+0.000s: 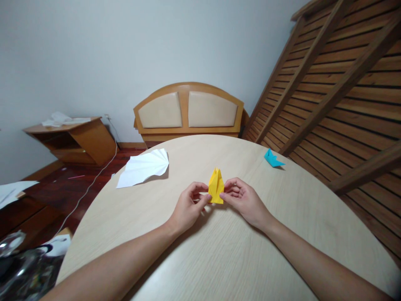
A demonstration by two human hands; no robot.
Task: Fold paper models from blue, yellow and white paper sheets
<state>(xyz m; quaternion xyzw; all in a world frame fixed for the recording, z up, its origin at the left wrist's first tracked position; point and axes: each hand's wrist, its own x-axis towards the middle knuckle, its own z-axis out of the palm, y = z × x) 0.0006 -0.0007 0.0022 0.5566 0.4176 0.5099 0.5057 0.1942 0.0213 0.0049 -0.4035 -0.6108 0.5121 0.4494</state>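
A small yellow folded paper piece (216, 187) is held upright over the middle of the round table, with pointed flaps at its top and a crease down its front. My left hand (193, 202) pinches its lower left edge between thumb and fingers. On the opposite edge, the thumb and fingers of my right hand (242, 197) grip it the same way. Parts of the fingers behind the paper are hidden.
On the pale round table (250, 259), a creased white paper (145, 167) lies at the left and a blue paper boat (273, 159) at the right. Beyond stand a wooden headboard (184, 108), slatted wooden panel (332, 92) and low cabinet (90, 142). A white cable (90, 184) crosses the floor.
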